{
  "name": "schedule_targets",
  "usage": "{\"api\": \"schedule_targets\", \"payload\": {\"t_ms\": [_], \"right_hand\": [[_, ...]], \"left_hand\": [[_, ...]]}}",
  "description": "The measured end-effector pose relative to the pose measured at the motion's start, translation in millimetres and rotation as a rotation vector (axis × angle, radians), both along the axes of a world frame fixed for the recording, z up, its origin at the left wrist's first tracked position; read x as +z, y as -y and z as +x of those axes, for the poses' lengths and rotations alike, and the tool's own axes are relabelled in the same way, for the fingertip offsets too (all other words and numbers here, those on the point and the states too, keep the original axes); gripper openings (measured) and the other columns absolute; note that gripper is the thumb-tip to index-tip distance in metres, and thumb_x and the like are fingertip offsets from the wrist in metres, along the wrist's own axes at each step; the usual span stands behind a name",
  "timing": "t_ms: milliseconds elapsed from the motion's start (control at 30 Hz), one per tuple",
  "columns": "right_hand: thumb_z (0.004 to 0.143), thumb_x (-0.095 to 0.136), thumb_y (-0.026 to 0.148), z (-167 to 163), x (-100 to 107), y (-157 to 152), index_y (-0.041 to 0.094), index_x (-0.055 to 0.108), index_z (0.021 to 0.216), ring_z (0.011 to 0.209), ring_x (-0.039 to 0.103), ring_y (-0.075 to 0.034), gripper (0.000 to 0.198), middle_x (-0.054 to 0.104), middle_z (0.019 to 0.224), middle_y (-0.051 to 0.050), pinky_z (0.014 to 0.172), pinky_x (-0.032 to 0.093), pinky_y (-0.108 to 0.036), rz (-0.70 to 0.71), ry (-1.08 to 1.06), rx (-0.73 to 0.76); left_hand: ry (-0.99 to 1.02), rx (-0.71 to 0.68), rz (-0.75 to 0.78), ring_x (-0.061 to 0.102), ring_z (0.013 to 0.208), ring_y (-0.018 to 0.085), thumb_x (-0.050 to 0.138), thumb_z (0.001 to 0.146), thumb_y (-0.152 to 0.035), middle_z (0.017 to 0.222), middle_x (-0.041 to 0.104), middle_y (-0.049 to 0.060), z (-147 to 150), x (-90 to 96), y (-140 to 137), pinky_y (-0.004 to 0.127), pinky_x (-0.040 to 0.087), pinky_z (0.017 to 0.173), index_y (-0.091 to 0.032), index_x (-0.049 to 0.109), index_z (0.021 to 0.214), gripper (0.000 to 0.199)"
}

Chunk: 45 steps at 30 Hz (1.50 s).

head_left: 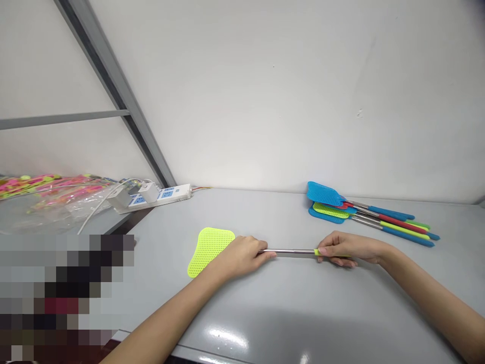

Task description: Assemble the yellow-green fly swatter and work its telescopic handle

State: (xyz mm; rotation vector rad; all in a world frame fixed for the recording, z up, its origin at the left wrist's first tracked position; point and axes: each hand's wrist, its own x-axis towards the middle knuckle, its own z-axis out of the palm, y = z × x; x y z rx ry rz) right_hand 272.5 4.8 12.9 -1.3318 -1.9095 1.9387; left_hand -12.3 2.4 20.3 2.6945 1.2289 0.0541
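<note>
A fly swatter [209, 248] with a perforated yellow-green head, a thin metal rod and a yellow-green grip lies sideways across the grey table. My left hand [244, 255] is closed over the rod just beside the head, hiding the joint between them. Around the grip at the other end, my right hand [339, 249] is closed, with the thumb along its near end. Bare rod shows between the two hands. Behind my right hand, a pile of fly swatters [328, 194] with blue, red and yellow-green parts lies near the wall, handles pointing right.
A white power strip [166, 196] with plugs and a white cable sits at the back left. Past it, clear plastic bags [71, 192] hold pink and yellow pieces. A grey metal frame [125, 106] stands against the white wall. The lower left is pixelated.
</note>
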Motion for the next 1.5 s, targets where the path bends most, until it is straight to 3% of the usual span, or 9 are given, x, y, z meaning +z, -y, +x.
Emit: {"api": "schedule_targets", "payload": {"t_ms": [467,633,900,1067,1500], "right_hand": [[0.074,0.052,0.051,7.0,1.1,-1.4,0.011,0.064,0.078,0.036,0.028,-0.004,0.042,0.04,0.043,0.006,0.043,0.028,-0.021,0.055,0.04,-0.023],[0.075,0.052,0.05,6.1,0.9,-1.4,0.011,0.064,0.079,0.036,0.029,-0.004,0.041,0.04,0.044,0.005,0.04,0.025,-0.02,0.051,0.031,-0.019],[0.075,0.051,0.051,5.5,-0.5,-0.8,0.011,0.065,0.083,0.036,0.03,-0.003,0.043,0.042,0.046,0.004,0.04,0.025,-0.02,0.064,0.031,-0.022],[0.076,0.05,0.05,5.4,1.5,-0.3,0.011,0.065,0.082,0.037,0.03,-0.004,0.042,0.041,0.045,0.005,0.039,0.025,-0.02,0.067,0.038,-0.026],[0.075,0.049,0.053,9.6,3.0,-1.7,0.011,0.066,0.085,0.037,0.029,-0.005,0.046,0.04,0.042,0.004,0.038,0.022,-0.019,0.086,0.085,-0.043]], "left_hand": [[0.06,-0.062,-0.069,0.043,0.047,0.011,0.031,0.085,-0.048,0.053,0.05,-0.002,-8.2,0.7,-8.2,0.022,0.025,0.046,-0.02,0.054,0.066,0.041],[-0.014,0.101,0.046,0.05,0.051,0.016,0.035,0.079,-0.057,0.056,0.056,0.002,6.0,-8.0,-1.7,0.025,0.026,0.047,-0.018,0.057,0.064,0.047],[-0.052,0.227,0.097,0.056,0.058,0.019,0.042,0.08,-0.039,0.064,0.058,0.004,12.2,-14.0,-3.9,0.026,0.029,0.047,-0.017,0.055,0.065,0.029],[-0.033,0.218,0.099,0.054,0.056,0.017,0.034,0.084,-0.041,0.061,0.055,0.003,8.7,-10.4,-4.9,0.025,0.025,0.046,-0.017,0.051,0.064,0.035],[0.002,0.185,0.047,0.052,0.058,0.014,0.042,0.076,-0.021,0.064,0.056,0.001,5.3,-9.8,-7.8,0.024,0.025,0.048,-0.019,0.051,0.065,0.015]]}}
